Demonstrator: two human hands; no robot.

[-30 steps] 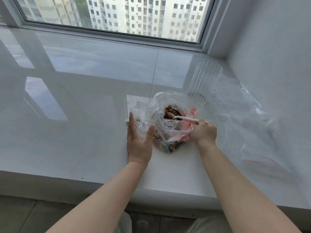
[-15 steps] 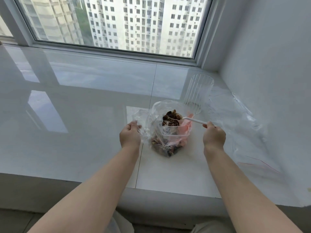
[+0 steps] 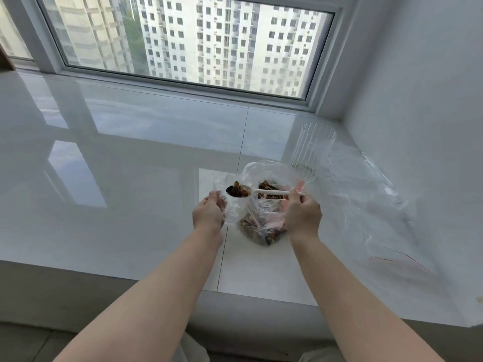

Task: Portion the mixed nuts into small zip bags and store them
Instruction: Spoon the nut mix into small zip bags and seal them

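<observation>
Right hand [image 3: 303, 214] pinching the handle of a white plastic spoon [image 3: 264, 192] heaped with dark mixed nuts [image 3: 237, 191], bowl held over the mouth of a small clear zip bag [image 3: 230, 205]. Left hand [image 3: 209, 214] curled round that bag's left edge. Between the hands, a larger clear plastic bag of nuts [image 3: 261, 226] on the glossy white sill [image 3: 130, 178]. Beyond the right hand, a ribbed clear glass [image 3: 312, 152]; to its right, crumpled clear zip bags with red seal lines [image 3: 379, 218]. No legible writing.
</observation>
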